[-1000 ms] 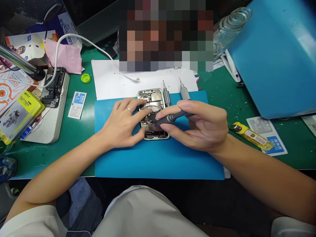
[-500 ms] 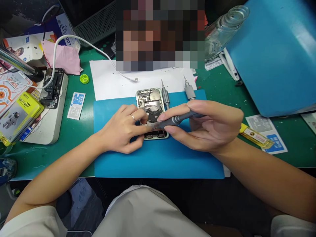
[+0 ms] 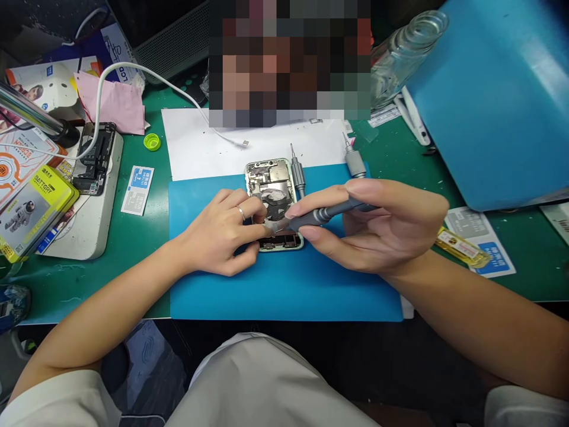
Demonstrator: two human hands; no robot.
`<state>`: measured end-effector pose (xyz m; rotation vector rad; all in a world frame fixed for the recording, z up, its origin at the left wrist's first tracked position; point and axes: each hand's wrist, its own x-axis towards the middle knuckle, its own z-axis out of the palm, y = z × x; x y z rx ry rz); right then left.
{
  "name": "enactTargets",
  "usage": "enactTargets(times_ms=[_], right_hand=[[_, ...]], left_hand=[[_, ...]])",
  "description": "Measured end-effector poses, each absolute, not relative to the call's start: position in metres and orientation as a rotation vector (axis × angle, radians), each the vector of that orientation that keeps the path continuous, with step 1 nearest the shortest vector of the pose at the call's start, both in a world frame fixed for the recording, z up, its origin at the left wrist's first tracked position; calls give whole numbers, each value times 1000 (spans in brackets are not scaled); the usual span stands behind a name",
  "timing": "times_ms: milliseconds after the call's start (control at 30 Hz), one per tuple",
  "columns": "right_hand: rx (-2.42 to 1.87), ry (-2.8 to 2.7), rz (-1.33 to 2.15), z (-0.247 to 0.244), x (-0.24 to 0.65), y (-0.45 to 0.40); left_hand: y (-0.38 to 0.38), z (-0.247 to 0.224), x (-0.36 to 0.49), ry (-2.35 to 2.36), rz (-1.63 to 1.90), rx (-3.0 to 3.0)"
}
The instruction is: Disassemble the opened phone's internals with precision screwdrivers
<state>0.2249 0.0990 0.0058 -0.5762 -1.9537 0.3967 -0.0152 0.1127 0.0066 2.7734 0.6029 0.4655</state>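
An opened phone with bare inner parts lies on the blue mat. My left hand rests on its left side and lower part, bent fingers holding it. Between thumb and fingertips my right hand pinches a slanted grey screwdriver. Its metal front end meets the phone's lower part beside my left index finger; the very tip is hard to make out. A second grey screwdriver points up from behind my right hand, its lower end hidden. Right of the phone lies a third grey screwdriver, partly covered by my right fingers.
White paper with a white cable lies behind the mat. On the left are a card, a green cap and a second phone. A yellow tube and a glass jar are on the right.
My right hand has shifted slightly right, and the second screwdriver behind it has moved right too. My left hand and the phone stay in place.
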Motion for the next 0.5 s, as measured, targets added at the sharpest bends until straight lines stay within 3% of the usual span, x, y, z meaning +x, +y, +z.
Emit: enactTargets(times_ms=[500], right_hand=[[-496, -1928, 378, 6, 225, 104]], left_hand=[[112, 6, -13, 590, 499, 2756]])
